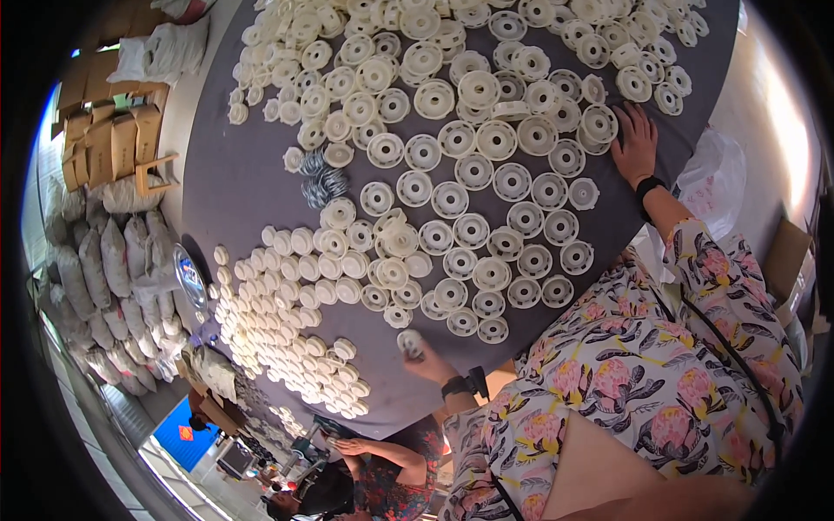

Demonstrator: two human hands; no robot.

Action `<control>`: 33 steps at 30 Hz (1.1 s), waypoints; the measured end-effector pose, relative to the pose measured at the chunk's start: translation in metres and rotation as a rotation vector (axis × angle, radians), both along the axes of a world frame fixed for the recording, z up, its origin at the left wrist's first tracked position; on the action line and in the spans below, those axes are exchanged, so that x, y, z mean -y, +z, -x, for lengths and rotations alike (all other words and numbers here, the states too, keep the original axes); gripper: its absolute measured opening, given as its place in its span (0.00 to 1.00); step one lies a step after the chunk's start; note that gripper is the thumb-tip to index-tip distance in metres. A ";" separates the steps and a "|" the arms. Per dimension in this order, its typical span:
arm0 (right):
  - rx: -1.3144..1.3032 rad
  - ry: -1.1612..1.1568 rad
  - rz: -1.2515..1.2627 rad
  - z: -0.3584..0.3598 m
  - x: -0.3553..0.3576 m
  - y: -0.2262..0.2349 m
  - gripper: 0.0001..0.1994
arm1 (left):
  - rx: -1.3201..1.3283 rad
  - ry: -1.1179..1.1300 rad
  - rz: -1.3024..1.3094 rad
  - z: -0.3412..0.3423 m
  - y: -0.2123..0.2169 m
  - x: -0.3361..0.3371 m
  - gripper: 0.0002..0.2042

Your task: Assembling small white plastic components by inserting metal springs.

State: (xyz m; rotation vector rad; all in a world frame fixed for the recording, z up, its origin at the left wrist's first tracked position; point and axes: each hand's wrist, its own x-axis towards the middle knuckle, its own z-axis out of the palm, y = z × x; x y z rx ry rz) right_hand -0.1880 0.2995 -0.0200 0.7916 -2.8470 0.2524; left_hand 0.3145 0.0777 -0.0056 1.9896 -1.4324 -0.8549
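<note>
A grey-covered table [252, 187] carries many off-white round plastic parts with a hole in the middle. My left hand [426, 363] is at the table's near edge, its fingers closed round one small white round plastic part [410, 342]. Just beyond it lie loose flat rings, among them one ring [462, 320]. My right hand [637, 143] rests palm down near the right edge, fingers stretched out, beside a stacked ring [599, 123]. Whether the fingertips touch that ring I cannot tell. Both wrists wear dark bands.
Metal springs [323, 180] lie bunched between the rings. Stacked white caps [300, 295] spread toward the left, near a round blue tin [189, 276]. Full sacks [113, 252] and cardboard boxes [122, 143] stand beyond the table. Another person [391, 469] works at lower left.
</note>
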 end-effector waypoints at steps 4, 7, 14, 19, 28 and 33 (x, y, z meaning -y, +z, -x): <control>-0.011 0.000 -0.002 0.002 -0.006 -0.004 0.27 | 0.318 -0.284 0.130 0.039 0.017 -0.015 0.27; -0.010 0.003 0.007 0.002 -0.004 -0.003 0.26 | 0.217 -0.382 0.188 0.075 0.031 0.013 0.29; -0.014 0.007 -0.007 0.000 -0.003 -0.005 0.26 | 0.286 -0.967 0.392 0.196 0.037 0.124 0.21; -0.024 -0.002 0.010 -0.001 -0.005 -0.006 0.26 | 0.180 -0.767 0.552 0.169 0.052 0.136 0.14; -0.045 0.008 0.012 0.003 -0.004 -0.005 0.26 | 0.477 -0.376 0.128 -0.022 0.007 0.079 0.16; -0.075 0.016 0.023 0.004 -0.007 -0.010 0.26 | 0.432 -0.549 0.284 0.000 0.014 0.080 0.26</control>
